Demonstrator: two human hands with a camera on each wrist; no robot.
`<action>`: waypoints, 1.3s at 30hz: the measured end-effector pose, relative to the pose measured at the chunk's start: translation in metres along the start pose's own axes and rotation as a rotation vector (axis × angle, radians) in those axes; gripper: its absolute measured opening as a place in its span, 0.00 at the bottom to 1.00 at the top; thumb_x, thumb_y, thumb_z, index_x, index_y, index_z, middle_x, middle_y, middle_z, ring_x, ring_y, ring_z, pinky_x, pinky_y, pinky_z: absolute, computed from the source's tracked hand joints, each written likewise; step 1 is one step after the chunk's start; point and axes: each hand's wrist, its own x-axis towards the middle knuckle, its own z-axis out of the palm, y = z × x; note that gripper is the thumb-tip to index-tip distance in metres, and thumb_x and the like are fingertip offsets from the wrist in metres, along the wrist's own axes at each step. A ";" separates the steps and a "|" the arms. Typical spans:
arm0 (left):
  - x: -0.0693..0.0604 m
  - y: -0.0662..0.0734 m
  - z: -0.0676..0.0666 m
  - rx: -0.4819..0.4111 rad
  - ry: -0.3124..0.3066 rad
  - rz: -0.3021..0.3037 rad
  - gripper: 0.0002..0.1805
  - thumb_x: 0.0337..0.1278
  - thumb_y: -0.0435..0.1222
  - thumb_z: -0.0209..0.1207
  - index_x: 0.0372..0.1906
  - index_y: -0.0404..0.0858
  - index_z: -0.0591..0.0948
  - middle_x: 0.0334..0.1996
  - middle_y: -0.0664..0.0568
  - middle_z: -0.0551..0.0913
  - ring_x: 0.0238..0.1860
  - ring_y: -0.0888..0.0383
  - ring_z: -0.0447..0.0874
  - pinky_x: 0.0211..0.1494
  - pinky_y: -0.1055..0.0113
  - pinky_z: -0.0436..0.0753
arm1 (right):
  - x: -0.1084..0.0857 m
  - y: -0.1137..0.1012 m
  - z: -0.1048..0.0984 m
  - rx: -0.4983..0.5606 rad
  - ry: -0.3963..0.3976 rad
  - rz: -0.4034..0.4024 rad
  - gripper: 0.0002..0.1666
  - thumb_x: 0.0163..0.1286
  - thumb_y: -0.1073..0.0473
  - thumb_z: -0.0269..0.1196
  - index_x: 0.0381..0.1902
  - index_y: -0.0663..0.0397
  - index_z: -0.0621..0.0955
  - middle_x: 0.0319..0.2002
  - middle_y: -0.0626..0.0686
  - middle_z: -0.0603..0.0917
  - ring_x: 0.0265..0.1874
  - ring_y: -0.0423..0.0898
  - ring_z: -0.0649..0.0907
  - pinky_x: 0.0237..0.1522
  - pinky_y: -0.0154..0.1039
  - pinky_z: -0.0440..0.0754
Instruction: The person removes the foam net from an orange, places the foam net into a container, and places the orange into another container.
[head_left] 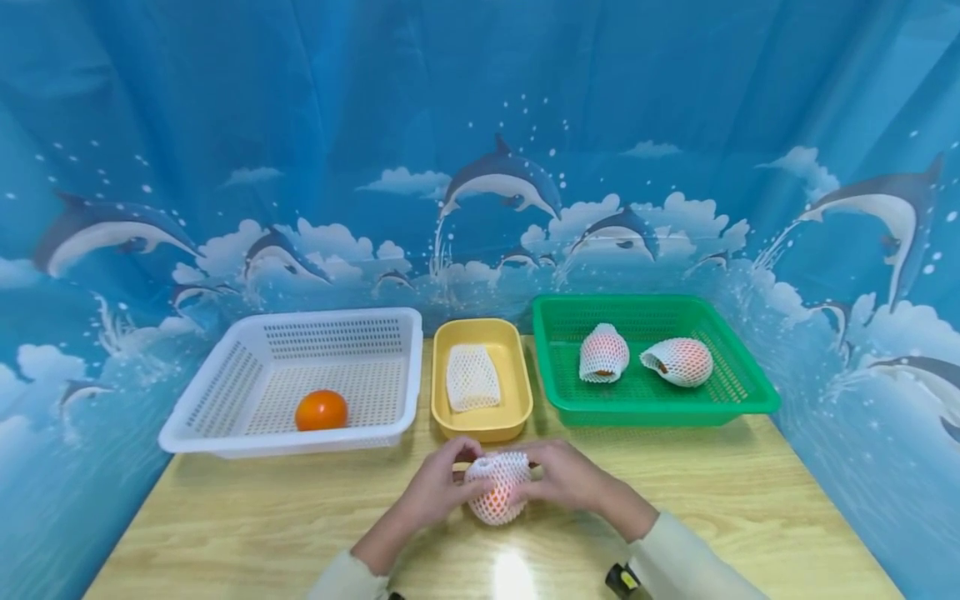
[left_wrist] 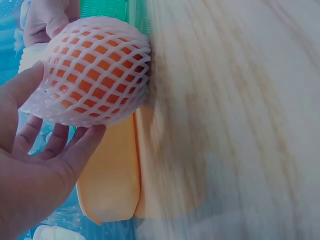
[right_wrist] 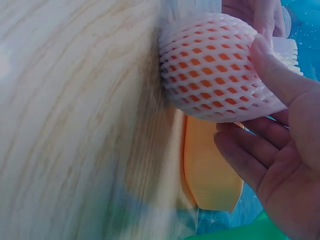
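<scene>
An orange fruit in a white foam net sleeve [head_left: 498, 492] is between both hands, low at the middle of the table in the head view. My left hand [head_left: 438, 486] holds it from the left, thumb on the near side and fingers curled behind and beneath. From the right, my right hand [head_left: 561, 477] grips it the same way, its thumb pressing the net in the right wrist view. The netting [left_wrist: 100, 72] covers the fruit's round end, and its loose end extends past the thumbs. Whether the fruit touches the table is unclear.
A white basket [head_left: 225, 408] at the left holds a bare orange fruit [head_left: 322, 410]. Behind the hands, a yellow tray [head_left: 517, 375] contains a flat foam net [head_left: 472, 379]. At the right, a green basket [head_left: 660, 407] holds two netted fruits [head_left: 604, 354]. A dolphin-print curtain hangs behind.
</scene>
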 end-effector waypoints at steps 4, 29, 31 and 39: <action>-0.002 -0.001 0.000 0.035 -0.009 -0.014 0.31 0.49 0.37 0.71 0.58 0.32 0.72 0.53 0.43 0.77 0.57 0.46 0.75 0.57 0.60 0.81 | -0.001 0.000 0.001 -0.007 0.029 -0.004 0.34 0.58 0.39 0.67 0.56 0.53 0.81 0.56 0.48 0.82 0.51 0.44 0.83 0.55 0.40 0.81; -0.006 0.002 0.006 0.288 -0.045 0.019 0.36 0.44 0.40 0.73 0.63 0.38 0.74 0.59 0.44 0.77 0.59 0.46 0.75 0.63 0.46 0.74 | -0.005 -0.002 0.007 0.044 0.044 0.066 0.41 0.56 0.36 0.68 0.61 0.55 0.77 0.55 0.51 0.82 0.51 0.46 0.82 0.54 0.44 0.81; -0.006 0.003 0.006 0.289 -0.034 0.023 0.36 0.43 0.40 0.73 0.62 0.39 0.76 0.58 0.45 0.78 0.58 0.47 0.76 0.62 0.48 0.75 | -0.005 -0.002 0.008 0.053 0.020 0.084 0.42 0.55 0.34 0.68 0.60 0.52 0.77 0.54 0.48 0.83 0.51 0.44 0.81 0.54 0.42 0.81; -0.005 0.002 0.008 0.075 0.024 -0.020 0.25 0.44 0.33 0.72 0.51 0.32 0.80 0.50 0.42 0.82 0.53 0.46 0.81 0.53 0.64 0.83 | -0.004 0.000 0.007 0.117 -0.031 0.114 0.45 0.53 0.36 0.70 0.64 0.52 0.75 0.58 0.48 0.80 0.56 0.45 0.79 0.59 0.45 0.78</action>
